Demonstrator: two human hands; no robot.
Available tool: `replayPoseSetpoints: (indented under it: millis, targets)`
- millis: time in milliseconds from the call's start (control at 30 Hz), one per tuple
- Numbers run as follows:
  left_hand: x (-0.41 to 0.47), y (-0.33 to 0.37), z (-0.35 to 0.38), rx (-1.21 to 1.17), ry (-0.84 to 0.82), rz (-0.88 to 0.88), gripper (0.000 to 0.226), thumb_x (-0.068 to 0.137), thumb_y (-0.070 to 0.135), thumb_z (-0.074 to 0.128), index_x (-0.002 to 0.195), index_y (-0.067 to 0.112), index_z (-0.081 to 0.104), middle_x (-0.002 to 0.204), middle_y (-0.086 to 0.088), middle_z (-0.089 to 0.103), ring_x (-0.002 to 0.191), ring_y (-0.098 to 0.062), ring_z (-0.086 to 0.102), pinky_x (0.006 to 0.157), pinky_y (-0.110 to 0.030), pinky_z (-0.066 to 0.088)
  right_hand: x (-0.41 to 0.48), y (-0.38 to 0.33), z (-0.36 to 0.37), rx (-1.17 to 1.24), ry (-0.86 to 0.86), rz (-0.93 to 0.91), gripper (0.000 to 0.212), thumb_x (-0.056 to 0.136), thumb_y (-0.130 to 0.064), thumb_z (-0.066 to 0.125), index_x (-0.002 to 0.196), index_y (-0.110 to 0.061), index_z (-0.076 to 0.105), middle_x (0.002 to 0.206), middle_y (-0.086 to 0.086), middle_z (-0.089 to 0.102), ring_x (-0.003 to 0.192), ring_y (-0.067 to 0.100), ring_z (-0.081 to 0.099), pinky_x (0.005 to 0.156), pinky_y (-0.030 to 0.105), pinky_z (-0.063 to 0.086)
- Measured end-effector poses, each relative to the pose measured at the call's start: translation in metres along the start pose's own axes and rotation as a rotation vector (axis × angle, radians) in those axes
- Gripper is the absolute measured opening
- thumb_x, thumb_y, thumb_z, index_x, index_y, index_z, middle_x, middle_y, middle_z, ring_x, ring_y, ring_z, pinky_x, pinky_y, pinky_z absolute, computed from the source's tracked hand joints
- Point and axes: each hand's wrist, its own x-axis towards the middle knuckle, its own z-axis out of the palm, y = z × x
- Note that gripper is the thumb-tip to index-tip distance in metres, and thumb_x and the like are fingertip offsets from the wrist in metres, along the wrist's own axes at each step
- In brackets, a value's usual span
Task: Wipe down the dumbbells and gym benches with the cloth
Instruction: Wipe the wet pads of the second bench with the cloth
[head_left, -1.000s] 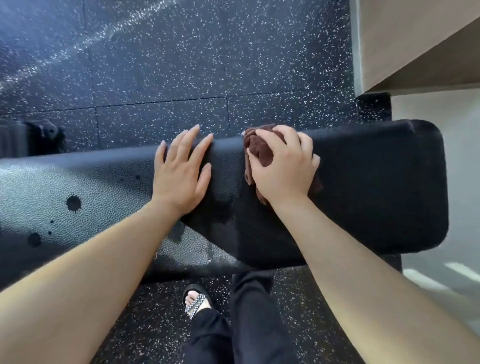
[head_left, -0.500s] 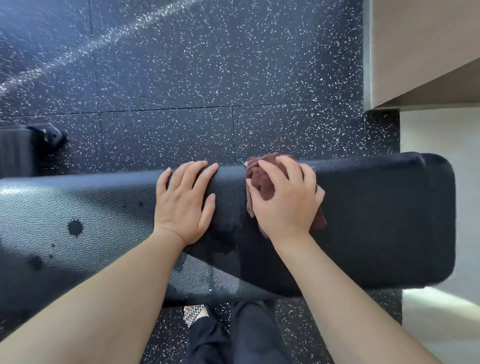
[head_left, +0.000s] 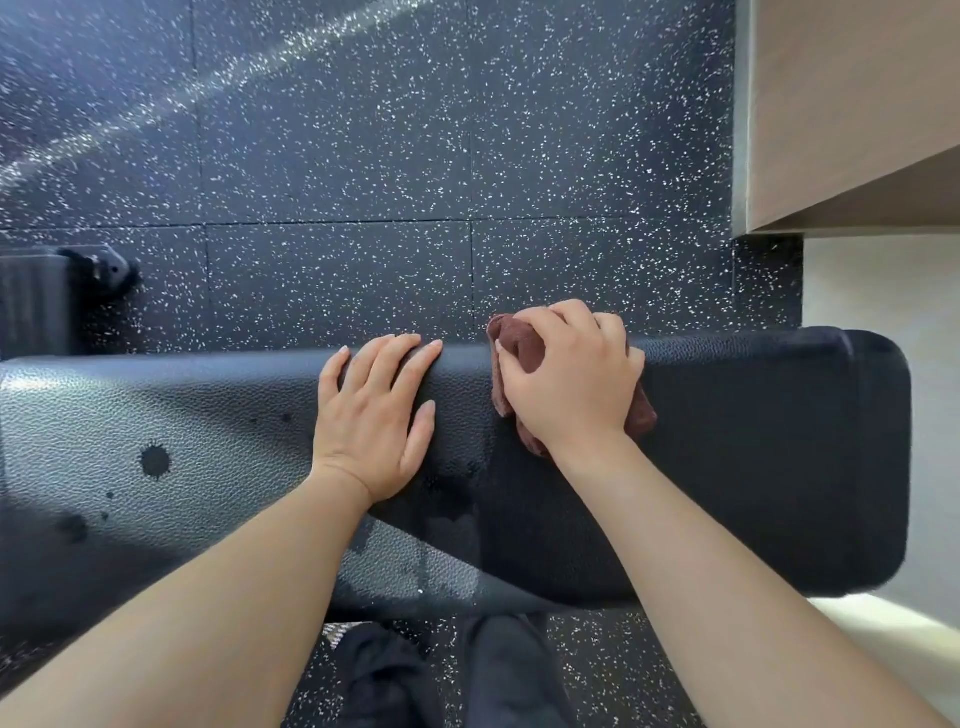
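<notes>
Four curled fingers (head_left: 563, 317) of my right hand (head_left: 571, 387) bunch the cloth (head_left: 522, 345) against the far edge of the bench (head_left: 753, 441). The thumb pins the cloth's left fold, so the hand grips it as a wad under the palm. The cloth is maroon and looks soft and light. I judge it will crumple and slip inside the grip, so holding it wadded under the whole palm, not by a corner, seems the best way to keep pressure on it. It sits at 3 o'clock of my left hand (head_left: 374, 415), with a strip of bare pad between them. That left hand lies flat and relaxed, its fingers straight and draped over the far edge. It holds nothing and only braces.

Outward from the hands, the bench pad runs from 9 to 3 o'clock across my view. It is black, grained and padded. I take it to be firm enough to lean on and too heavy to shift under a wipe. Dark, wet-looking splashes (head_left: 155, 460) lie at 8 o'clock of the left hand, so that part seems not yet wiped. Speckled rubber floor (head_left: 363, 156) fills 12 o'clock. A wooden cabinet (head_left: 841, 104) stands at 2 o'clock, and a dark object (head_left: 36, 301) I cannot identify sits at the 9 o'clock edge.
</notes>
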Motion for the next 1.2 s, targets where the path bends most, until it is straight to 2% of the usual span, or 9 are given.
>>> replayPoseSetpoints:
  millis: [200, 333, 467, 533, 600, 700, 800, 1000, 1200]
  targets:
    - [-0.001, -0.001, 0.002, -0.042, 0.036, 0.005, 0.055, 0.086, 0.041, 0.037, 0.138, 0.024, 0.041, 0.137, 0.001, 0.047, 0.129, -0.022, 0.039, 0.108, -0.045, 0.020, -0.014, 0.005, 0.002, 0.057, 0.097, -0.033, 0.023, 0.075, -0.047, 0.061, 0.094, -0.036, 0.066, 0.105, -0.011, 0.061, 0.101, 0.027, 0.053, 0.076, 0.041, 0.038]
    - [-0.002, -0.004, 0.004, -0.060, 0.055, 0.019, 0.053, 0.088, 0.040, 0.037, 0.138, 0.023, 0.041, 0.138, 0.000, 0.047, 0.130, -0.021, 0.038, 0.109, -0.045, 0.020, -0.007, -0.013, 0.003, 0.036, 0.045, 0.086, 0.020, 0.080, -0.047, 0.061, 0.096, -0.035, 0.065, 0.109, -0.012, 0.059, 0.109, 0.027, 0.048, 0.081, 0.043, 0.037]
    - [-0.005, -0.014, 0.000, -0.103, 0.015, 0.088, 0.055, 0.089, 0.041, 0.033, 0.138, 0.016, 0.042, 0.142, -0.004, 0.045, 0.132, -0.022, 0.037, 0.109, -0.046, 0.016, -0.013, -0.046, 0.017, 0.004, -0.004, 0.044, 0.024, 0.082, -0.051, 0.057, 0.100, -0.037, 0.064, 0.112, -0.013, 0.056, 0.110, 0.025, 0.046, 0.082, 0.042, 0.034]
    - [-0.009, -0.041, -0.005, -0.073, 0.014, 0.042, 0.056, 0.089, 0.043, 0.030, 0.136, 0.014, 0.043, 0.142, -0.004, 0.045, 0.131, -0.023, 0.038, 0.109, -0.047, 0.015, -0.020, -0.066, 0.027, 0.037, 0.008, 0.018, 0.023, 0.080, -0.050, 0.060, 0.099, -0.037, 0.064, 0.111, -0.013, 0.057, 0.110, 0.026, 0.047, 0.081, 0.042, 0.034]
    - [-0.012, -0.079, -0.010, -0.036, 0.004, -0.037, 0.059, 0.088, 0.046, 0.027, 0.134, 0.013, 0.044, 0.139, -0.006, 0.046, 0.129, -0.025, 0.039, 0.108, -0.049, 0.017, -0.027, -0.082, 0.036, 0.062, 0.022, -0.027, 0.022, 0.078, -0.048, 0.063, 0.098, -0.037, 0.065, 0.110, -0.012, 0.058, 0.108, 0.027, 0.049, 0.080, 0.042, 0.035]
    - [-0.016, -0.116, -0.013, 0.014, -0.053, -0.002, 0.061, 0.087, 0.049, 0.027, 0.129, 0.010, 0.048, 0.130, -0.011, 0.053, 0.121, -0.027, 0.045, 0.101, -0.049, 0.027, -0.036, -0.083, 0.039, 0.061, 0.042, -0.120, 0.024, 0.077, -0.045, 0.065, 0.100, -0.037, 0.066, 0.111, -0.010, 0.060, 0.105, 0.027, 0.051, 0.080, 0.043, 0.039]
    - [-0.015, -0.119, -0.014, 0.023, -0.055, 0.031, 0.057, 0.087, 0.046, 0.030, 0.127, 0.010, 0.049, 0.124, -0.010, 0.057, 0.114, -0.029, 0.051, 0.095, -0.045, 0.031, -0.041, -0.056, 0.031, 0.034, 0.070, -0.125, 0.027, 0.076, -0.043, 0.067, 0.103, -0.036, 0.066, 0.116, -0.009, 0.061, 0.109, 0.029, 0.051, 0.080, 0.045, 0.042]
    - [-0.015, -0.122, -0.017, -0.008, -0.056, 0.052, 0.056, 0.085, 0.046, 0.032, 0.125, 0.011, 0.050, 0.121, -0.009, 0.057, 0.109, -0.030, 0.052, 0.092, -0.043, 0.031, -0.033, -0.055, 0.028, 0.046, 0.156, 0.096, 0.026, 0.075, -0.044, 0.059, 0.097, -0.034, 0.068, 0.112, -0.009, 0.061, 0.106, 0.030, 0.051, 0.077, 0.043, 0.039]
    - [-0.013, -0.124, -0.017, -0.020, -0.074, 0.062, 0.056, 0.085, 0.045, 0.034, 0.125, 0.010, 0.051, 0.121, -0.007, 0.057, 0.109, -0.029, 0.053, 0.092, -0.043, 0.032, -0.027, -0.098, 0.043, 0.035, 0.070, -0.039, 0.024, 0.073, -0.044, 0.065, 0.096, -0.037, 0.067, 0.109, -0.011, 0.061, 0.102, 0.028, 0.053, 0.077, 0.044, 0.040]
